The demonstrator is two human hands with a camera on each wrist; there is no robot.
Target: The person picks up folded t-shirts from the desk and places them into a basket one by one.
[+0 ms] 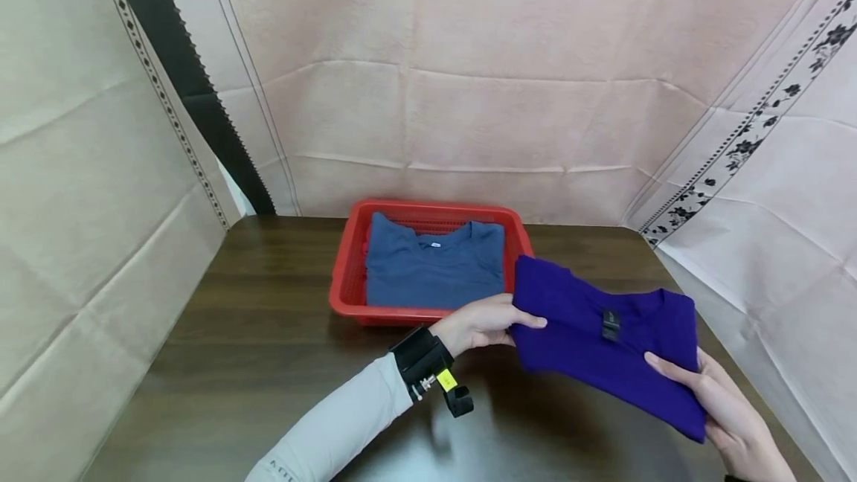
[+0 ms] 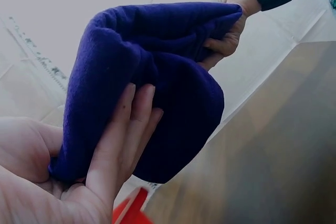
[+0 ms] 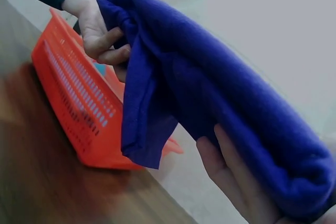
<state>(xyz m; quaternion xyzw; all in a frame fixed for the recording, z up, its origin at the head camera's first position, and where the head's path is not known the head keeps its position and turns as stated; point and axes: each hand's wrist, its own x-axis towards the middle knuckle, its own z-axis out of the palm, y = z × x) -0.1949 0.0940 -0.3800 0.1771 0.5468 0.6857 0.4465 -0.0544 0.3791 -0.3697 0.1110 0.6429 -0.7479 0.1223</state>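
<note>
A folded purple sweater (image 1: 576,326) with a dark neck label is held up off the table, to the right of the basket. My left hand (image 1: 492,324) grips its left end, thumb on top and fingers beneath. At the opposite end my right hand (image 1: 730,400) grips it the same way. From below, the left wrist view shows the sweater's folded layers (image 2: 157,77) lying over the left fingers (image 2: 123,129). In the right wrist view, fingers of the right hand (image 3: 236,177) support the underside.
A red plastic basket (image 1: 341,274) stands at the back of the brown wooden table (image 1: 281,363). Inside it lies a folded blue shirt (image 1: 435,266). Pale cloth sheets (image 1: 469,125) hang behind the table and at both sides.
</note>
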